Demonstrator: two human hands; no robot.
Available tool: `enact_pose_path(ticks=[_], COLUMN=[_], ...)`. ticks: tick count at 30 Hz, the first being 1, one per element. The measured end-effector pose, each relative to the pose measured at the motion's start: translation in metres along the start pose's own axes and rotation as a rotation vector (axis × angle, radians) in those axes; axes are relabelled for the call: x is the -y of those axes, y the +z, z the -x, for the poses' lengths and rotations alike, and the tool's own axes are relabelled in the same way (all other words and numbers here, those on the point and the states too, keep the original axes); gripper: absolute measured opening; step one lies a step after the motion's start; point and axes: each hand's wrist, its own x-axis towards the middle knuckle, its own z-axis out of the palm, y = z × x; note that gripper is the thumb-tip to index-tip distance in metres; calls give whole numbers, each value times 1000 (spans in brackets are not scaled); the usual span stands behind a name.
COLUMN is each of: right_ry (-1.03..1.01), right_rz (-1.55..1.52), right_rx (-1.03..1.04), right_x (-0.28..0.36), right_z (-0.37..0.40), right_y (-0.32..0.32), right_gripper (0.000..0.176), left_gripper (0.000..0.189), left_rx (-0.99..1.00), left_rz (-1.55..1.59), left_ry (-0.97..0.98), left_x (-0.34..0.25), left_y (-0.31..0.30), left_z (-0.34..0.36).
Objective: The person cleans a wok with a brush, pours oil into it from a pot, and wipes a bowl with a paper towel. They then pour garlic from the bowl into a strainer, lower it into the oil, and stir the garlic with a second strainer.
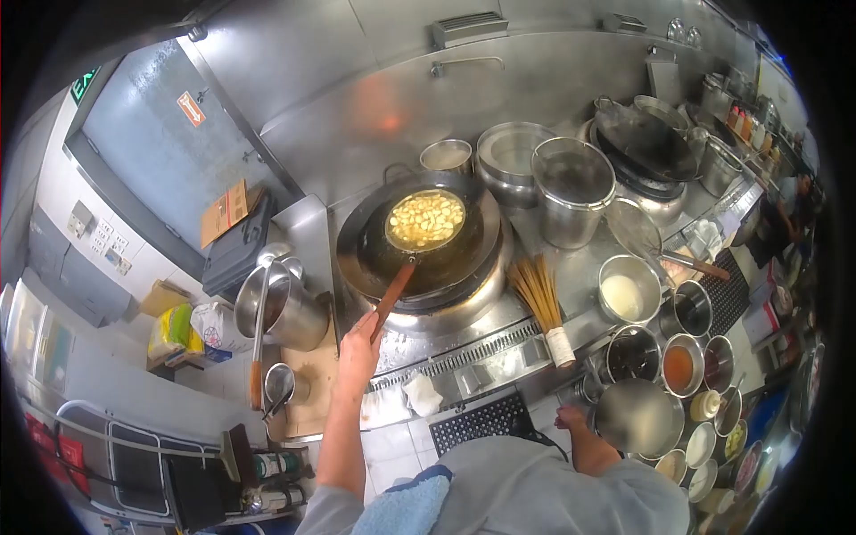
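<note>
My left hand (360,343) grips the wooden handle of a round strainer (392,299). Pale yellow chunks of food (426,218) fill its bowl, which sits inside a large dark wok (357,236) on the burner. Down by the front edge of the range is my right hand (571,417), its fingers curled closed; what they hold, if anything, is hidden. A metal bowl (637,419), blurred on top, is just right of that hand. Between the wok and the sauce pots lies a bamboo brush (538,299) with a white-wrapped handle.
Steel pots (571,227) stand behind and right of the wok, with a second wok (646,143) farther right. A wire strainer (635,227) rests near a pot of white contents (621,297). Several sauce containers (683,366) crowd the right. At left is a pot with ladles (299,312).
</note>
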Motion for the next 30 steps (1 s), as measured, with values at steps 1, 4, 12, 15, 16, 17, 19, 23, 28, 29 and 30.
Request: enact_pose_path(ticks=[1,4,12,15,16,17,19,23,28,29,30], right_ry=[-139,-146,-547,-414,-386,-348,-271,317,441,513,577], right_rz=[202,312,1157,444,603,760,1108,38,-222,-262,-300], right_rx=[14,52,-55,-183,-262,-337,-204,-618,-754,-793,-821], right_x=[-22,-23,-22,-24,-28,-32,-36,20,-6,-8,-7], right_z=[-22,-29,-30,-5,1,6,47,181,298,328,361], right_y=[5,12,21,14,24,34,26,75,173,197,219], right_gripper=[15,15,24,10,12,16,17,21,25,24,24], left_gripper=[31,31,33,38,41,43,48,47,35,30,30], left_rx=[-6,-11,6,66,99,65,6,-121,682,791,967], left_rz=[-8,5,-7,25,48,-75,-264,90,642,545,579], left_ry=[19,29,34,23,18,57,206,392,458,703,801], left_x=[-2,1,-7,-4,-2,-4,-23,-47,-90,-98,-114], left_y=[-1,0,-4,-6,-7,-11,-21,-9,76,83,84], left_z=[-3,-4,-1,0,1,4,7,21,87,101,113])
